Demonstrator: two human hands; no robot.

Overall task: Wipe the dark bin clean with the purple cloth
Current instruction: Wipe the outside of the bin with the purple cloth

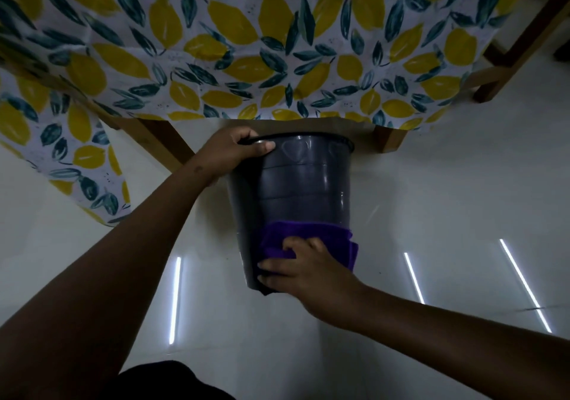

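Left hand, centre of frame, is curled over the rim of the dark bin, thumb on the outer wall, fingers hooked inside the opening. Right hand, lower centre, is spread flat w/ fingers splayed, pressing the purple cloth against the bin's outer wall near its base end; thumb lies along the bin's lower left edge. Bin sits mid-frame, tipped w/ its open end toward the top of the frame and its base toward the camera; whether it's touching the floor or held clear is hard to tell in the dim light. Cloth wraps the lower part of the bin wall, bunched at its right edge. Above, across the top of the frame, a lemon-print tablecloth hangs over the surface, wooden legs showing beneath. Glossy pale floor carries bright light reflections lower right and lower left.
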